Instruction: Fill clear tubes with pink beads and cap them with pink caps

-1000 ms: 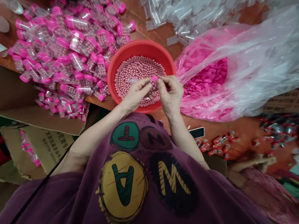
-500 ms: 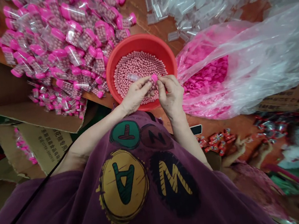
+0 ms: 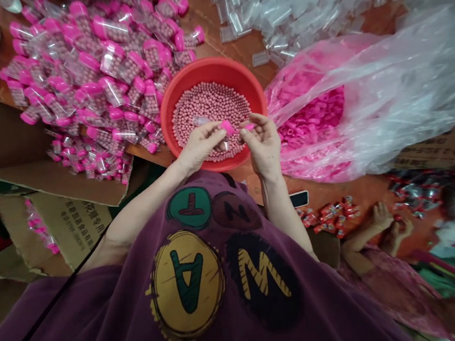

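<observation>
My left hand (image 3: pixel 201 147) is closed on a small clear bottle of pink beads, partly hidden by my fingers, with its pink cap (image 3: pixel 227 128) on top. Near those fingers, a clear tube (image 3: pixel 201 120) shows over the beads; whether I hold it too is hard to tell. Another pink cap (image 3: pixel 250 126) is pinched in my right hand (image 3: pixel 265 146), a short gap to the right of the bottle. Both hands are above the near side of a red bowl (image 3: pixel 257 85) that contains many loose pink beads (image 3: pixel 213 97).
Filled, pink-capped bottles (image 3: pixel 112 57) are heaped left of the bowl, some in a cardboard box (image 3: pixel 0 133). Empty clear tubes (image 3: pixel 272 2) lie at the back right. A plastic bag (image 3: pixel 400 80) holds pink caps (image 3: pixel 316 114). A phone (image 3: pixel 299 199) and a co-worker's hands (image 3: pixel 382 217) are lower right.
My right hand has come away from the capped bottle, and a separate pink cap now shows in its fingers. My left hand has shifted slightly left and down with the bottle.
</observation>
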The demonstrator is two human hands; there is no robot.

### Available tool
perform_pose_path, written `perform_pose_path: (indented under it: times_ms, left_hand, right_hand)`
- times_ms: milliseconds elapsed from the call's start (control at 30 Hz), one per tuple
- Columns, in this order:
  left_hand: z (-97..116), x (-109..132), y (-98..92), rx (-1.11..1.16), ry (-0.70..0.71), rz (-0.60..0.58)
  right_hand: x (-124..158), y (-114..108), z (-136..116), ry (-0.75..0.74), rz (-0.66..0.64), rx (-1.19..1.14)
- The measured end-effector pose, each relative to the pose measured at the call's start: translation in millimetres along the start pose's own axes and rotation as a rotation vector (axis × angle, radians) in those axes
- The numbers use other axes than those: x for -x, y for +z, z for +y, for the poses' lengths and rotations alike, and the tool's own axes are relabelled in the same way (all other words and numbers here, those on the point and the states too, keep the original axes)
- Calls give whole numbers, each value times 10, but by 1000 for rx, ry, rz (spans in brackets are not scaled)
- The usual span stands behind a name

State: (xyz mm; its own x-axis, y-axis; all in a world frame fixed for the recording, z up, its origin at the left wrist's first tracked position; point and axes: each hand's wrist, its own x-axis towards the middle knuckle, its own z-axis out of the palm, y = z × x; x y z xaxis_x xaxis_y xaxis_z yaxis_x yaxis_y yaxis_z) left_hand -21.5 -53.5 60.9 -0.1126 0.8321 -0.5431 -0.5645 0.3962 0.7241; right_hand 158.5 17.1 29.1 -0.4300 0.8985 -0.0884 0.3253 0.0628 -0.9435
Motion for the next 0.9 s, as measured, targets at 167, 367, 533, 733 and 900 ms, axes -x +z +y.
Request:
perform_pose_path:
  times_ms: [167,367,533,733,900]
  left_hand:
    - [-6,-39,-42,-95,12,9]
    - [-69,-45,62,-58,-48,125]
    - [-105,-36,143,-11,-105,129]
    - [-150,-110,113,-14,-109,207]
    - [-335,-125,56,-40,-231,297]
  right_hand:
    - [5,56,3,-23,-73,111]
    - [107,221,-210,-74,-240,451]
    - [62,331,-29,-118,-149,515]
    - [-33,397,118,-139,-141,573]
    - [182,619,271,48,-221,557]
